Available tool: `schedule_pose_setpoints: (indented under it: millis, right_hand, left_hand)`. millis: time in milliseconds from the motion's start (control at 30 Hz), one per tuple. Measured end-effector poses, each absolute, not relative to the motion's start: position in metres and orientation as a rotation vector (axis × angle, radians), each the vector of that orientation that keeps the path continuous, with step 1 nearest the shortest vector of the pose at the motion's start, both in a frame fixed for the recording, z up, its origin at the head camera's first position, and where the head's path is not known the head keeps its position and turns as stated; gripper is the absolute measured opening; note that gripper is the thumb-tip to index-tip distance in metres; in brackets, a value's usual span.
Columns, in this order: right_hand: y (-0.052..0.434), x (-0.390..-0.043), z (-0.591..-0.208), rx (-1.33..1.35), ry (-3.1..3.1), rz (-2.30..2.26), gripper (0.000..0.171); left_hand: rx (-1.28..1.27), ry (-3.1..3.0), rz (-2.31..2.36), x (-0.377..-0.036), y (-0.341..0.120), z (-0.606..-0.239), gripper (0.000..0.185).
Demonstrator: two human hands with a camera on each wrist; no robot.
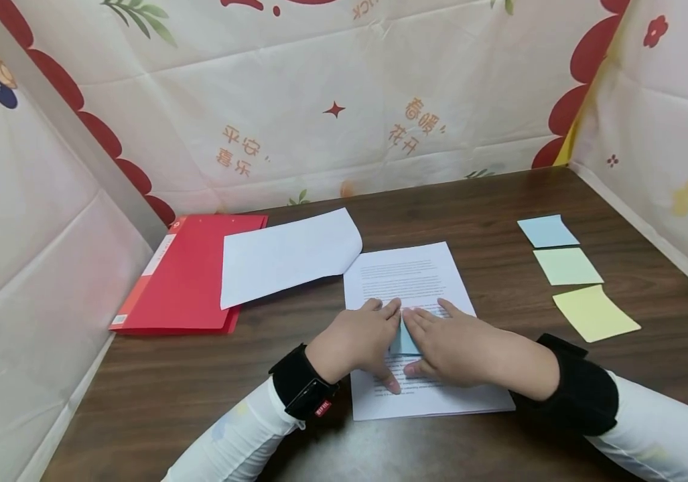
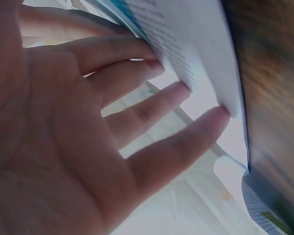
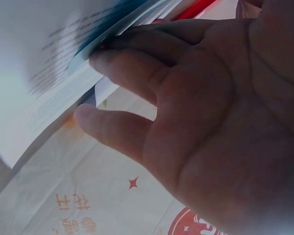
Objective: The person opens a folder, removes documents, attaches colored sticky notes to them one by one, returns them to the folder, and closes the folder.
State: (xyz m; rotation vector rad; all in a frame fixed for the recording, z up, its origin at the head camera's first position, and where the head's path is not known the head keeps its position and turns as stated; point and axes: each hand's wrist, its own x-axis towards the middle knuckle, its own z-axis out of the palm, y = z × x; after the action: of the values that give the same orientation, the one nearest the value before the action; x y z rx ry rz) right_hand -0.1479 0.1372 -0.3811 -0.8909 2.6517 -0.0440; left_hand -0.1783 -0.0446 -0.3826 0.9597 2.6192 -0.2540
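Printed sheet [image 1: 419, 294] lies near the desk's [image 1: 500, 201] front edge, with bare desk either side. Left hand [image 1: 358, 341] and right hand [image 1: 461, 348] rest flat, fingers straight, pressing blue note [image 1: 404, 341] between them.

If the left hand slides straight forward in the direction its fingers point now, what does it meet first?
The left hand lies flat on the printed sheet, fingers pointing away and slightly right. Sliding on, it would likely cross the bare upper part of that sheet, then the dark table. The curled white sheet lies left of this line.

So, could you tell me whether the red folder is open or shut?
Shut: the red folder lies flat, covers together, a white sheet overlapping it.
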Motion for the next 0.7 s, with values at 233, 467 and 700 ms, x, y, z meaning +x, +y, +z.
schedule_pose_setpoints:
  millis: [233,467,700]
  right_hand:
    - [0.155,-0.145,-0.381,-0.867,2.688,-0.023,0.091]
    - [0.174,-0.150,-0.371,-0.806,2.662,-0.020,0.087]
    - [0.186,-0.191,-0.367,-0.724,2.660,-0.073,0.103]
  left_hand:
    - [0.938,2.624,-0.257,-0.178,-0.043,-0.381,0.126]
    - [0.949,2.609,-0.243,-0.179,-0.043,-0.379,0.123]
    - [0.941,2.548,-0.126,-0.186,-0.048,-0.378,0.118]
